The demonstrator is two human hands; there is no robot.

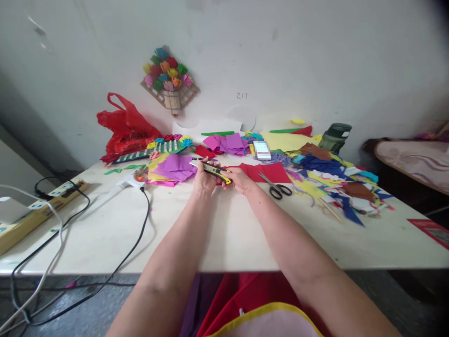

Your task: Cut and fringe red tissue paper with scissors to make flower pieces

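Observation:
Above the middle of the table I hold a yellow and black utility knife [213,171] in both hands. My left hand [206,180] is closed around its front part, with the pale tip pointing to the left. The fingers of my right hand [238,180] are closed on its rear end. Behind my hands lies a strip of red fabric [277,172], partly covered by them. A pair of scissors [277,188] with black handles rests to the right of my right hand. Purple pieces [177,167] lie over yellow ones, left of my left hand.
A white glue gun [130,181] with a black cord and a power strip [38,210] are on the left. Behind stand a red plastic bag [128,124] and, at right, a green bottle [335,138]. Mixed fabric scraps [351,187] are heaped on the right. A phone [262,150] is at the back.

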